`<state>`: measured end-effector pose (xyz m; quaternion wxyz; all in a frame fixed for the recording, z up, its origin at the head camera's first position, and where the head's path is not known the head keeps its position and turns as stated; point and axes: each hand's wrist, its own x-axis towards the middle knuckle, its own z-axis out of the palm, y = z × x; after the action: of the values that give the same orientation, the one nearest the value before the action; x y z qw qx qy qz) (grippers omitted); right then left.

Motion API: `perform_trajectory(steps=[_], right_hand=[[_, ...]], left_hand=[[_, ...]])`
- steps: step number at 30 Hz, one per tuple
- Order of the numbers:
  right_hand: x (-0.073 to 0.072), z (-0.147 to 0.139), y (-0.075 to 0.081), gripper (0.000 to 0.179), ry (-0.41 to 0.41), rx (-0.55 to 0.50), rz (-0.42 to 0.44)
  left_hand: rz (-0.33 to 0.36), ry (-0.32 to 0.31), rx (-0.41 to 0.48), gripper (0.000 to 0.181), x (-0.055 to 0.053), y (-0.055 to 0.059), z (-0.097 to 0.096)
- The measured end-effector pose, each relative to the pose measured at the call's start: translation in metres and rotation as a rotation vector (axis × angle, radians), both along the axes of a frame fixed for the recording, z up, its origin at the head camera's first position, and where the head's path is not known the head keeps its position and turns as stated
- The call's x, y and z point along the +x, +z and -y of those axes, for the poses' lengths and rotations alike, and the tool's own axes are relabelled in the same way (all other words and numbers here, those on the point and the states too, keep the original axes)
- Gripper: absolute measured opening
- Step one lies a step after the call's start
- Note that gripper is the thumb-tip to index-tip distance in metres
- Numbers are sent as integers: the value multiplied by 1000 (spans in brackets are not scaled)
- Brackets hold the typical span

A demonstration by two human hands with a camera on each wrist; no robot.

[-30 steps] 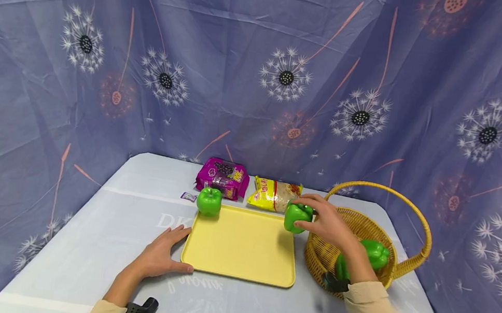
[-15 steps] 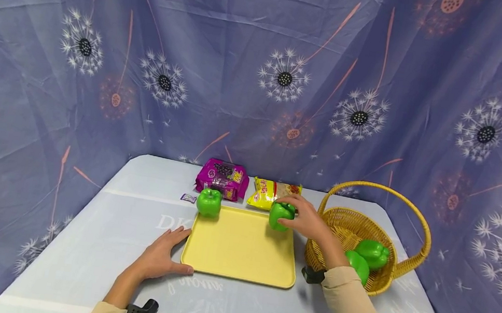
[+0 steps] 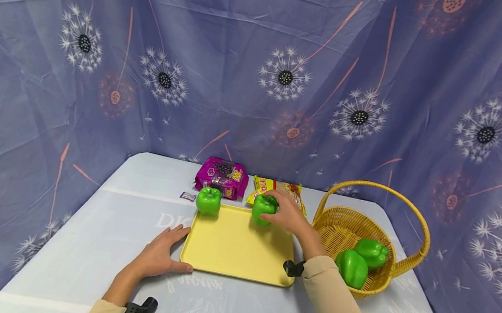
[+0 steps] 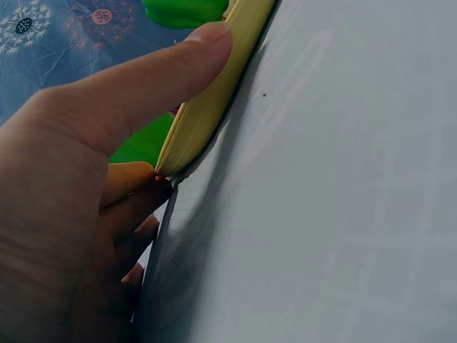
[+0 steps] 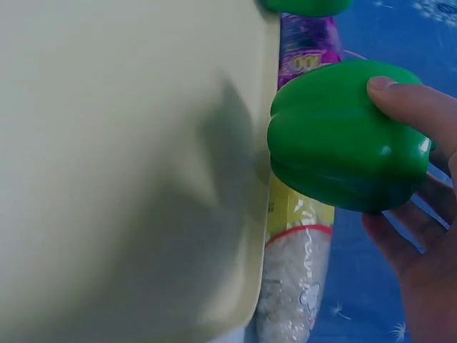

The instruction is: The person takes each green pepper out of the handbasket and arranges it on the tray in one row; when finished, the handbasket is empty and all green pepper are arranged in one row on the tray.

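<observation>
At the far edge of the tray (image 3: 234, 251), just right of its middle, the right hand (image 3: 288, 216) grips a green pepper (image 3: 262, 211) — thumb on one side, fingers round the other; whether the pepper touches the rim, I cannot tell. A second pepper (image 3: 209, 202) stands at the tray's far left corner. By the near left corner rests the left hand (image 3: 159, 256), its grip wide — thumb on the near rim, fingers along the left edge. Towards the table's (image 3: 72, 270) right edge, beside the tray, a wicker basket (image 3: 325, 229) holds a third pepper (image 3: 352, 269) and, just beside it, a fourth pepper (image 3: 372, 252). Near the table's far edge lie a purple pack (image 3: 221, 178) and, partly behind the right hand, a yellow bag (image 3: 271, 185). A sachet (image 3: 187, 196) lies left of the second pepper. Behind hangs a dandelion-print curtain (image 3: 227, 44).
</observation>
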<state>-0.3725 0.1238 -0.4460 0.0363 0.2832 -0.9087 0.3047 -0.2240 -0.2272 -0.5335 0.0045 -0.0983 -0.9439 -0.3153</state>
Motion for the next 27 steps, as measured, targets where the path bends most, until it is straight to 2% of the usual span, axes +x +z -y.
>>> perform_trajectory(steps=[8,12,18,27], right_hand=[[-9,16,-11,65,12,-111,60],[-11,24,-13,65,-20,-114,55],[-12,40,-15,64,-5,-127,52],[-10,65,-13,65,-34,-92,64]], left_hand=[[12,6,-3,113,1,2,-1],[14,12,-1,113,2,2,0],[15,8,4,113,2,1,1],[-3,-1,8,112,2,2,1]])
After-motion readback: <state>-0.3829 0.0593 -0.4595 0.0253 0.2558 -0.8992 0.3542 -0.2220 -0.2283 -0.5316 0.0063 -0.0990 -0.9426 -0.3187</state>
